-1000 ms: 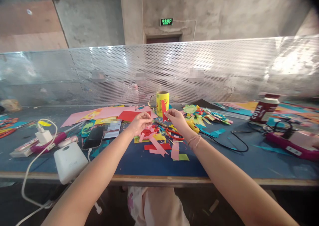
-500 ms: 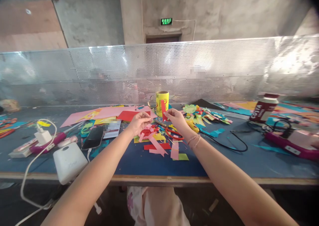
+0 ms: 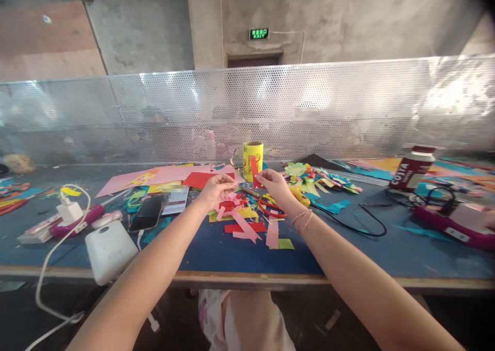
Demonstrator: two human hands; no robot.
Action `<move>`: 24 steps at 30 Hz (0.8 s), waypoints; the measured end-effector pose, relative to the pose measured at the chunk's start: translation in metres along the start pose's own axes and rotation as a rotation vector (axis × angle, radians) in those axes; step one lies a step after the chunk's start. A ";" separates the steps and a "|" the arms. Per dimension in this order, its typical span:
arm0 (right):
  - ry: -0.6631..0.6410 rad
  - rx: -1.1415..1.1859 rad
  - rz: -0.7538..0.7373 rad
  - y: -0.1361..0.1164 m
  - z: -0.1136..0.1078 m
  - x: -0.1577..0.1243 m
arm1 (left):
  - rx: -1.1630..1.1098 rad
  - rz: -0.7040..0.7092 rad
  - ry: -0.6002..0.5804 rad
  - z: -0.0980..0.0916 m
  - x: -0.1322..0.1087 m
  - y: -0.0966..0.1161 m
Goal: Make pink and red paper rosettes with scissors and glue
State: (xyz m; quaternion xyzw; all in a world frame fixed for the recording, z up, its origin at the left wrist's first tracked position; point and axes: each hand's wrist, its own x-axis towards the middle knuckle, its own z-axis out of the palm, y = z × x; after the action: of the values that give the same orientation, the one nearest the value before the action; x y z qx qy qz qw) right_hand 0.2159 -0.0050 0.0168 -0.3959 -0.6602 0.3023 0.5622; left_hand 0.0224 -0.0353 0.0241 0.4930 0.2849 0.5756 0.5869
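My left hand [image 3: 215, 190] hovers over a red and pink paper ribbon piece [image 3: 231, 207], its fingers pinched together; I cannot make out what it grips. My right hand [image 3: 275, 185] is raised beside it and pinches the top of a red paper strip [image 3: 254, 171] that hangs down in front of a yellow roll [image 3: 252, 158]. Red-handled scissors [image 3: 270, 209] lie under my right wrist. Pink, red and green paper scraps [image 3: 266, 232] are scattered on the blue table [image 3: 216, 253] below both hands.
A phone [image 3: 147, 213], a white device [image 3: 110, 251] with cable and a charger [image 3: 69, 211] lie at left. Pink and red sheets [image 3: 162, 176] sit behind. Coloured paper cuttings [image 3: 317, 178], a Costa bottle [image 3: 410, 168], a black cable [image 3: 367, 219] and a pink device [image 3: 456, 222] lie right. A perforated metal screen [image 3: 247, 109] backs the table.
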 end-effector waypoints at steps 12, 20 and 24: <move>-0.005 -0.009 -0.007 0.006 0.000 0.002 | -0.007 -0.012 -0.029 0.000 -0.001 0.001; -0.017 0.002 0.001 0.006 0.001 0.001 | -0.020 -0.014 -0.063 0.000 0.000 0.000; -0.022 -0.006 0.014 0.004 0.001 0.000 | -0.039 -0.044 -0.048 -0.001 0.001 -0.003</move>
State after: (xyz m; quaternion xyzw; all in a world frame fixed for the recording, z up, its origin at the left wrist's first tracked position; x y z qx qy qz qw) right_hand 0.2159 -0.0026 0.0134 -0.3986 -0.6645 0.3085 0.5516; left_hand 0.0225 -0.0338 0.0208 0.4889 0.2701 0.5559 0.6157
